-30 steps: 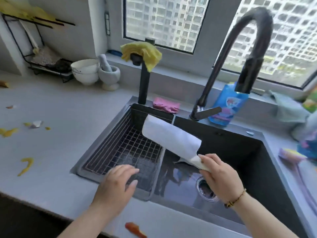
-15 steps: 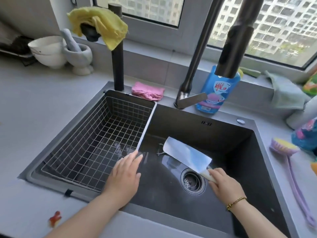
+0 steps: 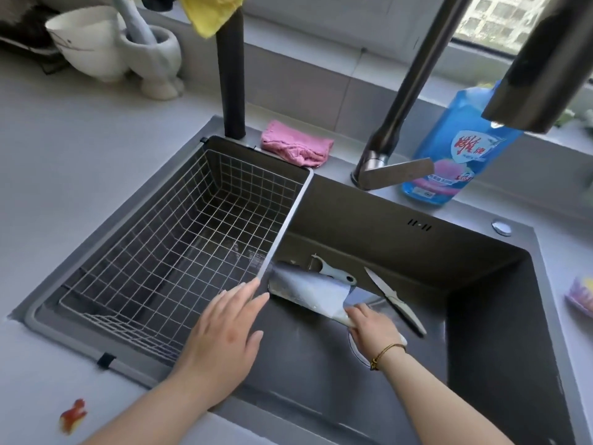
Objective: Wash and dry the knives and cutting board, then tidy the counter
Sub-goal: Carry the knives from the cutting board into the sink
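The left hand (image 3: 224,335) was spread open, fingers straight, beside the wire basket (image 3: 179,258) rim, while the right hand (image 3: 372,329) gripped the handle of the cleaver (image 3: 308,290), its blade low in the sink basin (image 3: 385,239). Just behind the blade lay a peeler (image 3: 337,274) and a small knife (image 3: 394,300).

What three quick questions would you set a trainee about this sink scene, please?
1. True or false: the right hand grips the cleaver by its handle.
2. Where does the small knife lie? A on the counter; B on the sink floor; C on the windowsill.
3. Fill in: the folded cloth behind the sink is ____.
Key: 1 true; 2 B; 3 pink.
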